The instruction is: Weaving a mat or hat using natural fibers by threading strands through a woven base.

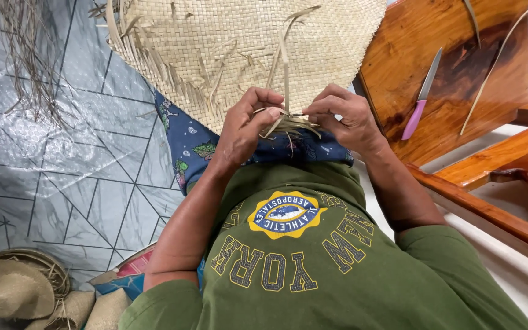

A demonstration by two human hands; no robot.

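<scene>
A large woven mat of pale straw [233,43] lies over my lap, its near edge frayed into loose strips [285,122]. My left hand [245,128] pinches some of those strips at the mat's edge. My right hand [346,116] grips the strips from the other side, fingertips nearly meeting the left ones. One long strip stands up between both hands. My green printed shirt and blue patterned cloth fill the lower middle.
A knife with a pink handle [421,95] lies on a wooden bench [459,49] at the right. Dry straw strands [29,55] lie on the patterned grey floor at the upper left. Finished woven hats [13,287] are piled at the lower left.
</scene>
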